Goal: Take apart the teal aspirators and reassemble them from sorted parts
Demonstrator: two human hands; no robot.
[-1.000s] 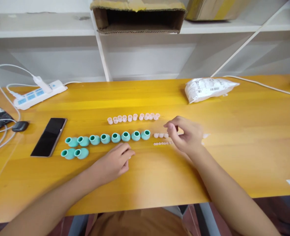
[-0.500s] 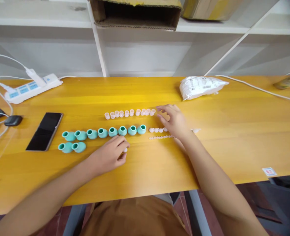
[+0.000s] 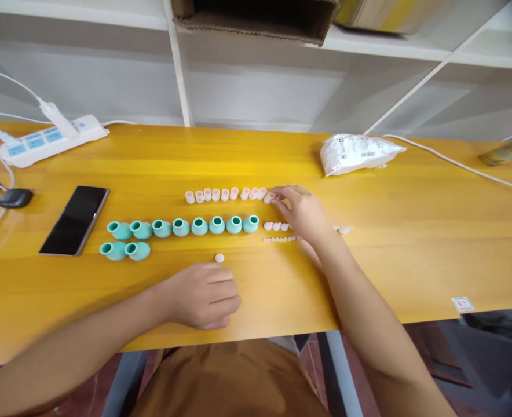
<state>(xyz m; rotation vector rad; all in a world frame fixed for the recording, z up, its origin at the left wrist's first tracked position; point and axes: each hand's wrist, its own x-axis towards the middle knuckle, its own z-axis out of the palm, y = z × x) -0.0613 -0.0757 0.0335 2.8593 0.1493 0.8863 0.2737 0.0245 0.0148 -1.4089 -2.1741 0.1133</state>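
Note:
My left hand [image 3: 208, 295] rests low over the table with its fingers curled closed; nothing shows in it. Just beyond its knuckles lies a small white round piece [image 3: 219, 258]. My right hand [image 3: 302, 211] has thumb and fingertips closed on the small pale pink cup [image 3: 269, 198] at the right end of a row of several such cups [image 3: 225, 194]. Under that hand run a row of small white rounded pieces [image 3: 275, 226] and a line of tiny pink beads [image 3: 277, 240], both partly hidden. Several turquoise pots [image 3: 199, 226] stand in two rows, mouths tilted toward me.
To the left lie a dark phone [image 3: 74, 220], a black plug-like device [image 3: 15, 198] with cables, and a white power strip [image 3: 54, 142]. A white plastic package [image 3: 360, 154] sits at the back right. Above, a cardboard box [image 3: 256, 23] rests on the shelf.
My left hand has let go of the white round piece and drawn back toward me, closing. My right hand has moved slightly left and closed on the end pink cup. The view has shifted a little.

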